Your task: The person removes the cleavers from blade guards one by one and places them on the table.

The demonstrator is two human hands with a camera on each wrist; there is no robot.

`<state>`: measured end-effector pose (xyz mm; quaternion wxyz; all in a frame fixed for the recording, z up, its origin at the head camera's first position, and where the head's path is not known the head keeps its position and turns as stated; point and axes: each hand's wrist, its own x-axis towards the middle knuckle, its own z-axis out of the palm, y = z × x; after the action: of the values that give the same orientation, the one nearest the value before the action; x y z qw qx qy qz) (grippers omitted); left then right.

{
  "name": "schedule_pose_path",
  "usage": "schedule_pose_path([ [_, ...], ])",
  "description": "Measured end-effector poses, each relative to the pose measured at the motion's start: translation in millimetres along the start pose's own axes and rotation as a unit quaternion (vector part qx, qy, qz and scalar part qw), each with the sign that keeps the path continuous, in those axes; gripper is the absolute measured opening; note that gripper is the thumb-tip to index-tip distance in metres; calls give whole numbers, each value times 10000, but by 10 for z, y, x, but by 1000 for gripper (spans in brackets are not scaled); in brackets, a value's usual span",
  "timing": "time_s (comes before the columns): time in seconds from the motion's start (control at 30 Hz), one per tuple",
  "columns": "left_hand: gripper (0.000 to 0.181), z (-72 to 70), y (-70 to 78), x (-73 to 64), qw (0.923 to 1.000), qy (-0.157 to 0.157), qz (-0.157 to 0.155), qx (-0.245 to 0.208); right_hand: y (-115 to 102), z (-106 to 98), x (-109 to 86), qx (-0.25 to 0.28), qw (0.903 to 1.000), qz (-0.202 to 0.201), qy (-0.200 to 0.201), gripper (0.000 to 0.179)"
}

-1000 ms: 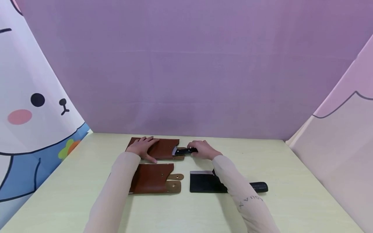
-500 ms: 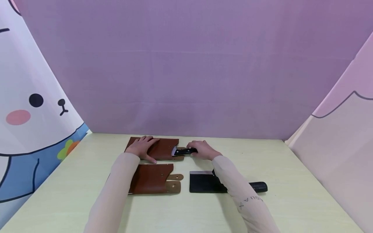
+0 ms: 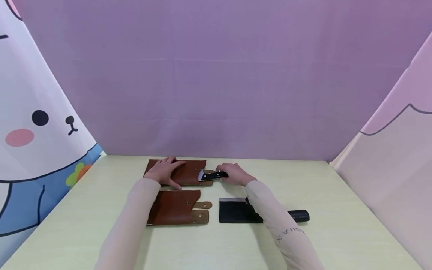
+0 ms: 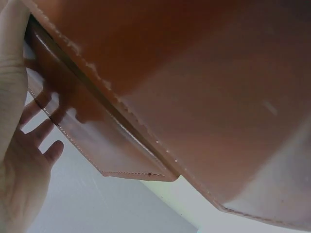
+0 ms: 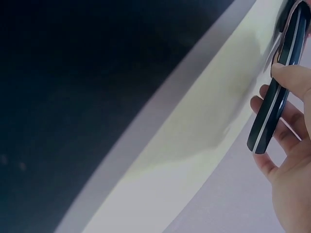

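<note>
At the back of the table lies a brown leather sheath (image 3: 189, 170), with my left hand (image 3: 163, 172) resting on its left part, thumb and fingers spread. A knife (image 3: 214, 176) with a black riveted handle sits with most of its blade hidden inside the sheath; a bit of bright metal shows at the mouth. My right hand (image 3: 235, 174) pinches the end of that handle. The right wrist view shows the thumb (image 5: 291, 77) on one side of the handle and fingers on the other. Glossy leather fills much of the left wrist view, beside the left hand (image 4: 24, 174).
Closer to me lies a second brown sheath (image 3: 175, 208) with two snap straps on its right end, partly under my left forearm. A dark cleaver (image 3: 237, 212) with a black handle (image 3: 299, 215) lies beneath my right forearm. A purple backdrop (image 3: 216, 93) stands behind the table.
</note>
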<state>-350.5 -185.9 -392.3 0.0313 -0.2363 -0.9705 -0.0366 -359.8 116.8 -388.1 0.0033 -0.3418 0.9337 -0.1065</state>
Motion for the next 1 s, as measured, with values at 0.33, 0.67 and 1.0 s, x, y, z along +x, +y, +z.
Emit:
schedule_pose_path([
  [0.33, 101, -56, 65, -34, 9998, 152, 1, 124, 12, -7, -12, 120, 9999, 33, 75, 27],
  [0.67, 104, -45, 52, 2, 9996, 251, -90, 113, 66, -27, -47, 293, 9993, 134, 200, 27],
  [1.0, 106, -112, 106, -2, 9994, 339, 17, 30, 86, -102, -110, 285, 9989, 49, 367, 26],
])
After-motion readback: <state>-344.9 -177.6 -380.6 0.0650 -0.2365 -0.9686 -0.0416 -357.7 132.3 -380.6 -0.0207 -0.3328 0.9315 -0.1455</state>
